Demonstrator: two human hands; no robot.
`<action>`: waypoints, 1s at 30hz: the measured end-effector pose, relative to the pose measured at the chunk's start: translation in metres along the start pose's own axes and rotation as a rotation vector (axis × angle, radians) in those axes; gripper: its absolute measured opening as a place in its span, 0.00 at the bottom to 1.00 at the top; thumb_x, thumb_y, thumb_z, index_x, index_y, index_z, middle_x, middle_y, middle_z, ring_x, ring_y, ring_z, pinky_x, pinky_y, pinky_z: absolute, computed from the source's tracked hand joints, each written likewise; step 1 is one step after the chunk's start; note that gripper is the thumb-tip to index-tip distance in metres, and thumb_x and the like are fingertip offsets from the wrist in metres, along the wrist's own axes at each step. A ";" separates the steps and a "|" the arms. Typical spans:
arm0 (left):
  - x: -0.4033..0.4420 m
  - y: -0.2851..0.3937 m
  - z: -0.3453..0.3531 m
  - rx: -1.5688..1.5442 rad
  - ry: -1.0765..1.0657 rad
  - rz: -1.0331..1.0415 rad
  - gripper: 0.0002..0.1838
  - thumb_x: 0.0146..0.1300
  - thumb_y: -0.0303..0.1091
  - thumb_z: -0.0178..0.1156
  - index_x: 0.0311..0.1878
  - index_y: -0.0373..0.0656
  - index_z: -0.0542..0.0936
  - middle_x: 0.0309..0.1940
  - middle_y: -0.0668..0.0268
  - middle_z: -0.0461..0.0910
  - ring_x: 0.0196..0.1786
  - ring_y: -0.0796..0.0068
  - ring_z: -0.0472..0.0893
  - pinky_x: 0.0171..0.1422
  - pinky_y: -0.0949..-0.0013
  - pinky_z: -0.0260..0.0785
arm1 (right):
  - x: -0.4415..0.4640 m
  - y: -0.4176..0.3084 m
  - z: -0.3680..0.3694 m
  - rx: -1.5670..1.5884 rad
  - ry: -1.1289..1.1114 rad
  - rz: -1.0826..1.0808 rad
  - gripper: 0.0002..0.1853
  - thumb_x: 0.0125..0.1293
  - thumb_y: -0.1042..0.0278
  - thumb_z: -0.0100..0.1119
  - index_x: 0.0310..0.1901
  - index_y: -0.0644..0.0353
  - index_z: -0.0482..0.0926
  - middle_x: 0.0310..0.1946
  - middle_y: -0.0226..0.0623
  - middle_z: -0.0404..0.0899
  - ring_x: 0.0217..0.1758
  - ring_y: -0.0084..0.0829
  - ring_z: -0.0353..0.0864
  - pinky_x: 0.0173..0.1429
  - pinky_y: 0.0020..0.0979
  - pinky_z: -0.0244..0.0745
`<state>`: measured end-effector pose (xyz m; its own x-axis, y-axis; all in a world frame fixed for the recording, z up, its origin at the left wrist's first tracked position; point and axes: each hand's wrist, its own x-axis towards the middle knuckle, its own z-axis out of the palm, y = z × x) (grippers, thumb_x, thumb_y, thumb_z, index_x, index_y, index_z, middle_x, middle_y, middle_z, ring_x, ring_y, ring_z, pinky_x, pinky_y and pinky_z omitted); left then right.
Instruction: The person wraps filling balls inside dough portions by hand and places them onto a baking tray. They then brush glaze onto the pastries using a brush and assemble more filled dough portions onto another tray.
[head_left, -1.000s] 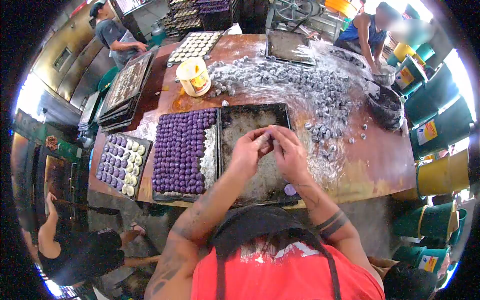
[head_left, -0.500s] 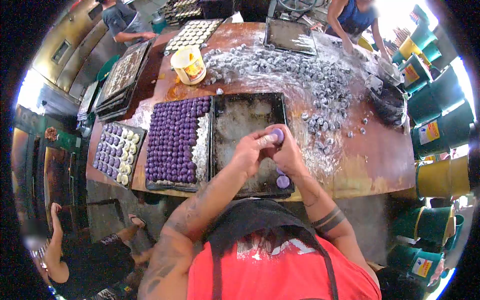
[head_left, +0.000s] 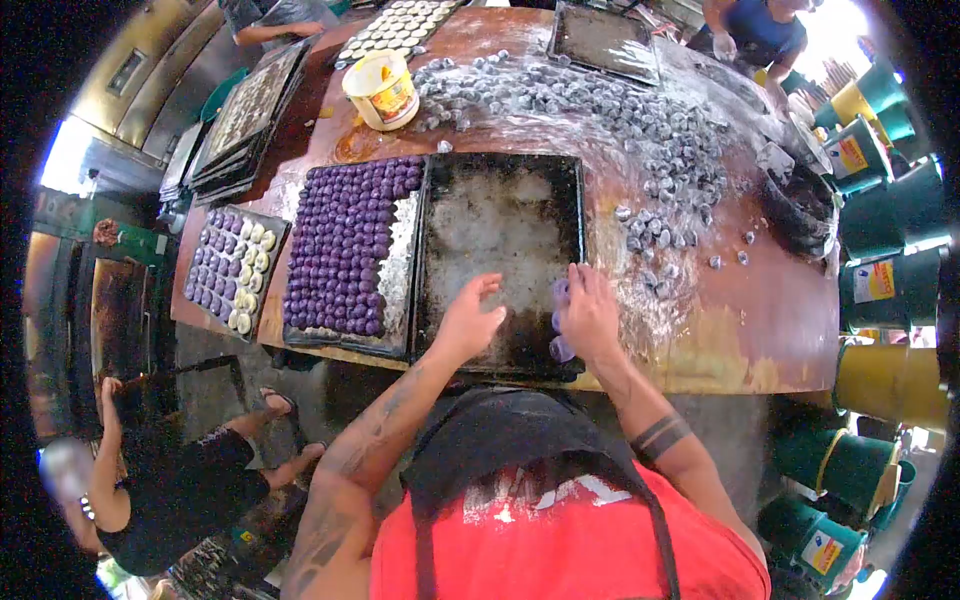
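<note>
My right hand (head_left: 592, 315) is at the right side of a dark, worn baking tray (head_left: 490, 215), its fingers closed at a round purple dough piece (head_left: 561, 291). Nearer to me, two more purple dough pieces, including a flat round one (head_left: 562, 349), lie in a row along that tray edge, partly covered by the hand. Over the lower middle of the same tray hovers my left hand (head_left: 470, 322), fingers apart and nothing in them. To its left, a tray of purple dough balls (head_left: 340, 240) in tight rows has a floury strip bare on its right.
Many flour-dusted dark pieces (head_left: 640, 130) spread over the wooden table (head_left: 720, 345). A white tub (head_left: 382, 92) stands behind the trays. At left are a small tray of purple and pale pieces (head_left: 228, 265) and stacked trays (head_left: 250, 125). Other people work around the table; buckets (head_left: 890, 285) line the right.
My hands have parted. The right hand brought the purple piece down to the tray's right edge, while the left hand let go and moved left. The camera view shifted slightly.
</note>
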<state>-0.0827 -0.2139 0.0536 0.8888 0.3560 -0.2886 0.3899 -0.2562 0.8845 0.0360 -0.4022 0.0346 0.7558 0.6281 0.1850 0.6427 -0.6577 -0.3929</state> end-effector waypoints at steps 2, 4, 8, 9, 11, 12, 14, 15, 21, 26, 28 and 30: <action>-0.007 -0.011 0.001 -0.064 -0.094 -0.054 0.25 0.59 0.28 0.64 0.61 0.38 0.73 0.58 0.54 0.78 0.62 0.59 0.77 0.65 0.63 0.68 | -0.013 0.004 0.016 -0.062 -0.005 -0.148 0.27 0.62 0.62 0.59 0.61 0.65 0.73 0.53 0.52 0.76 0.61 0.54 0.71 0.65 0.48 0.66; -0.011 -0.021 0.003 -0.100 -0.207 -0.054 0.20 0.60 0.29 0.64 0.56 0.37 0.76 0.53 0.56 0.82 0.55 0.61 0.81 0.60 0.64 0.72 | -0.014 0.014 0.018 -0.082 -0.129 -0.206 0.26 0.63 0.60 0.60 0.61 0.64 0.74 0.58 0.51 0.75 0.64 0.52 0.71 0.69 0.48 0.64; -0.032 -0.023 -0.044 0.326 -0.082 0.094 0.12 0.62 0.34 0.61 0.44 0.35 0.82 0.37 0.51 0.85 0.42 0.56 0.86 0.50 0.61 0.76 | 0.018 0.092 -0.023 -0.085 0.056 0.158 0.16 0.58 0.68 0.60 0.50 0.55 0.82 0.48 0.47 0.81 0.55 0.49 0.77 0.57 0.48 0.73; -0.033 -0.038 -0.060 0.408 0.073 0.084 0.11 0.61 0.35 0.62 0.40 0.36 0.83 0.34 0.50 0.84 0.40 0.52 0.85 0.48 0.58 0.76 | 0.017 0.106 -0.031 -0.263 0.066 0.243 0.17 0.56 0.71 0.60 0.49 0.56 0.82 0.48 0.48 0.82 0.53 0.48 0.78 0.57 0.47 0.73; -0.029 -0.064 -0.092 0.711 0.318 -0.013 0.09 0.59 0.34 0.63 0.38 0.37 0.82 0.34 0.53 0.83 0.41 0.50 0.83 0.46 0.53 0.75 | -0.001 0.159 -0.018 -0.348 0.080 0.133 0.17 0.56 0.72 0.59 0.49 0.56 0.82 0.47 0.46 0.81 0.52 0.50 0.78 0.58 0.46 0.73; -0.029 -0.080 -0.107 0.786 0.444 0.055 0.09 0.58 0.33 0.64 0.36 0.38 0.81 0.36 0.54 0.82 0.42 0.50 0.82 0.46 0.52 0.75 | -0.004 0.165 -0.020 -0.253 0.107 0.121 0.15 0.58 0.71 0.58 0.49 0.57 0.82 0.46 0.45 0.82 0.50 0.47 0.79 0.55 0.44 0.75; -0.026 -0.090 -0.126 0.777 0.618 0.077 0.09 0.55 0.31 0.66 0.38 0.40 0.80 0.41 0.55 0.78 0.46 0.49 0.79 0.48 0.52 0.74 | -0.003 0.169 -0.024 -0.071 0.162 0.088 0.13 0.63 0.70 0.55 0.48 0.58 0.82 0.44 0.42 0.82 0.46 0.43 0.81 0.51 0.39 0.77; -0.025 -0.095 -0.132 0.824 0.590 0.079 0.09 0.55 0.31 0.66 0.38 0.40 0.80 0.41 0.55 0.78 0.46 0.49 0.79 0.48 0.52 0.74 | -0.002 0.166 -0.024 0.328 0.246 0.217 0.11 0.66 0.68 0.54 0.47 0.58 0.82 0.42 0.41 0.82 0.43 0.39 0.81 0.46 0.36 0.77; 0.008 -0.070 -0.125 0.459 0.539 -0.038 0.10 0.55 0.28 0.62 0.40 0.38 0.85 0.36 0.54 0.84 0.38 0.55 0.83 0.46 0.58 0.77 | 0.014 0.145 0.058 0.880 0.185 0.589 0.11 0.71 0.59 0.53 0.36 0.57 0.78 0.28 0.28 0.75 0.24 0.20 0.71 0.24 0.24 0.64; 0.048 -0.031 -0.069 -0.678 0.194 0.181 0.16 0.60 0.19 0.60 0.52 0.33 0.79 0.42 0.61 0.82 0.41 0.70 0.82 0.49 0.66 0.80 | 0.068 -0.061 -0.010 0.734 -0.036 0.069 0.16 0.67 0.56 0.63 0.44 0.63 0.83 0.43 0.46 0.85 0.49 0.38 0.84 0.52 0.40 0.76; 0.038 0.021 -0.065 -0.869 0.117 -0.077 0.17 0.61 0.19 0.59 0.55 0.33 0.77 0.44 0.61 0.82 0.41 0.71 0.83 0.50 0.66 0.80 | 0.069 -0.109 -0.045 0.760 -0.018 -0.016 0.12 0.64 0.67 0.63 0.48 0.61 0.82 0.38 0.39 0.83 0.44 0.33 0.82 0.51 0.35 0.76; 0.034 0.036 -0.061 -0.863 0.098 -0.148 0.18 0.63 0.20 0.58 0.57 0.34 0.75 0.44 0.61 0.81 0.41 0.71 0.83 0.51 0.65 0.80 | 0.071 -0.118 -0.052 0.684 0.034 -0.097 0.14 0.61 0.72 0.63 0.50 0.60 0.81 0.37 0.39 0.82 0.44 0.35 0.81 0.52 0.35 0.76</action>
<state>-0.0532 -0.1565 0.0983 0.8032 0.4176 -0.4247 0.1462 0.5530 0.8203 0.0205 -0.3016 0.1412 0.7095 0.6503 0.2716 0.4925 -0.1819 -0.8511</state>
